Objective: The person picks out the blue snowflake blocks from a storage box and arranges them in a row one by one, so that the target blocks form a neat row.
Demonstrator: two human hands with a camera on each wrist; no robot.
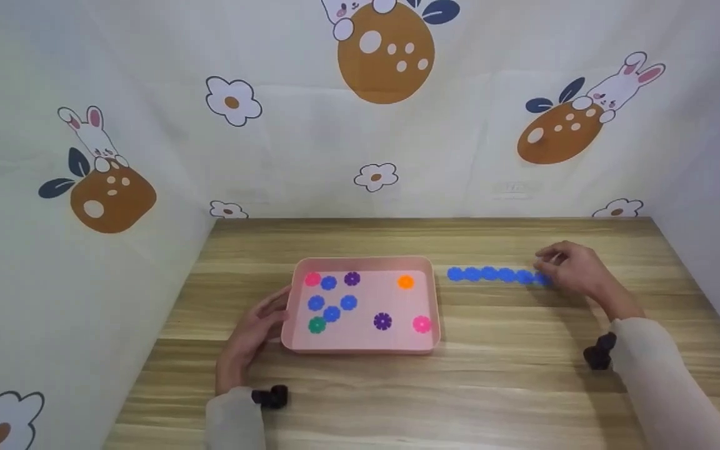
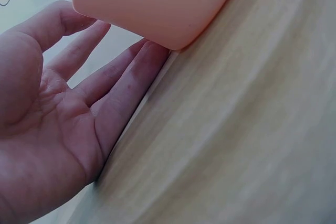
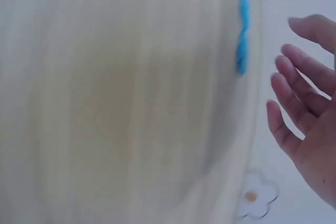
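To the left of a shallow pink tray point(image 1: 360, 347), my left hand point(image 1: 252, 334) rests with its fingers against the outer wall. The left wrist view has the palm of this hand point(image 2: 58, 114) facing the camera and the fingers fairly straight beside the tray point(image 2: 152, 3). A row of blue snowflake discs point(image 1: 489, 273) joined into a chain lies to the tray's right. Over its right end hovers my right hand point(image 1: 575, 269), holding nothing. In the right wrist view, loosely bent fingers of the right hand point(image 3: 310, 98) are apart from the blue chain point(image 3: 243, 30).
Inside the tray are loose blue discs point(image 1: 332, 314), purple discs point(image 1: 382, 321), pink discs point(image 1: 422, 324), an orange disc point(image 1: 405, 282) and a green disc point(image 1: 317, 325). The wooden table point(image 1: 491, 387) meets a patterned cloth wall point(image 1: 297, 156) behind and at both sides.
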